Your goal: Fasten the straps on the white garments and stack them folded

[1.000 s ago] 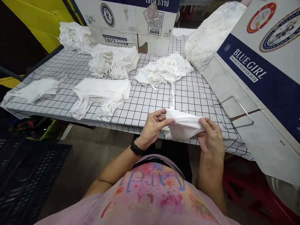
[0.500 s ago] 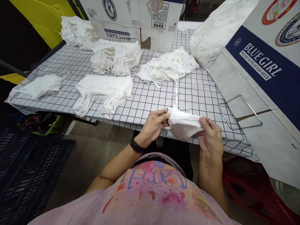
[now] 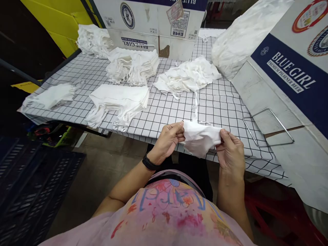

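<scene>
A white cloth piece (image 3: 201, 138) is stretched between my two hands at the table's front edge, its lower part hanging in a loose fold. My left hand (image 3: 169, 136) pinches its left upper corner between thumb and fingers. The right upper corner is gripped by my right hand (image 3: 230, 148). A thin white strip (image 3: 196, 104) runs from behind the cloth up to a crumpled heap of white cloth (image 3: 188, 77). Left of my hands lies a neat stack of similar white cloth pieces (image 3: 119, 99) with straps drooping toward the edge.
More stacked white cloths (image 3: 133, 63) stand behind, with a bundle (image 3: 93, 41) further back and a smaller pile (image 3: 51, 95) at far left. Cardboard boxes (image 3: 284, 99) flank the right, one bearing a wire handle (image 3: 271, 143). Another box (image 3: 151, 27) stands behind the checked tablecloth (image 3: 164, 116).
The cloth's lower part has swung down and is folded differently between my hands. Both hands keep their hold. The whole view has shifted slightly.
</scene>
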### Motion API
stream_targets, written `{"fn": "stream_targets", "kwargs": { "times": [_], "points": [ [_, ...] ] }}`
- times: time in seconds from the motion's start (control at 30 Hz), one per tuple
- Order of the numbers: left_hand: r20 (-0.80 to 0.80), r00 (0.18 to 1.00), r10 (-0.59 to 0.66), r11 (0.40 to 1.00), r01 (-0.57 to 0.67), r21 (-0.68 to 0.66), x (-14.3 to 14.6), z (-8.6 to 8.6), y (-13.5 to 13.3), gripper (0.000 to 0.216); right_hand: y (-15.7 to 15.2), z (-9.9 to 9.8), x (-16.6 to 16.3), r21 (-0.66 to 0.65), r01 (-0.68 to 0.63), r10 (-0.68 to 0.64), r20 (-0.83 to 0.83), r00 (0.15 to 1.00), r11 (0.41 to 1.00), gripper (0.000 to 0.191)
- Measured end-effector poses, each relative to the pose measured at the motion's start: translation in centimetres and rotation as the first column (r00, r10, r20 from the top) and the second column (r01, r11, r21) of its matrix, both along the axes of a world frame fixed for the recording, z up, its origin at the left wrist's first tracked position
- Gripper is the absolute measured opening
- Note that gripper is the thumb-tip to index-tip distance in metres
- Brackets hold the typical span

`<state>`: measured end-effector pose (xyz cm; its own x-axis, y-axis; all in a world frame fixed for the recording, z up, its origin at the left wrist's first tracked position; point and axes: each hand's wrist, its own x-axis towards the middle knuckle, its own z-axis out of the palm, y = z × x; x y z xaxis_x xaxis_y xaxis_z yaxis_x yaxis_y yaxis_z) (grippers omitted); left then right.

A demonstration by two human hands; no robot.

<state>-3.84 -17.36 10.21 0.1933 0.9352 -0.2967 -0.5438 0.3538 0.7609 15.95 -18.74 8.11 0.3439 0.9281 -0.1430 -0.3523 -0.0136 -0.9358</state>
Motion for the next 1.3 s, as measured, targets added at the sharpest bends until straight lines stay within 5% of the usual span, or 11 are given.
{"fn": "stream_targets", "kwargs": {
  "times": [0.4,0.9,1.1,1.3],
  "points": [
    [-0.141,0.988,0.057,0.99,-0.037,0.14,-1.1,2.4,2.5,0.028,1.1,3.2,0.2,0.068,-0.082,0.077,0.075,0.994,0.994,0.023],
    [-0.263,0.944,0.199,0.816,-0.012,0.577,-1.7,13.6,8.5,0.023,8.2,13.0,-0.3,0.442,-0.15,0.001,0.32,0.947,0.884,0.013],
    [-0.289,0.92,0.263,0.776,-0.024,0.631,-2.3,14.6,9.5,0.017,9.0,14.5,-0.3,0.476,-0.182,-0.03,0.404,0.914,0.86,0.017],
    [-0.278,0.921,0.274,0.803,-0.06,0.593,-2.2,15.3,10.8,0.026,9.6,15.2,-0.4,0.464,-0.188,-0.018,0.405,0.914,0.866,0.015]
  ]
}}
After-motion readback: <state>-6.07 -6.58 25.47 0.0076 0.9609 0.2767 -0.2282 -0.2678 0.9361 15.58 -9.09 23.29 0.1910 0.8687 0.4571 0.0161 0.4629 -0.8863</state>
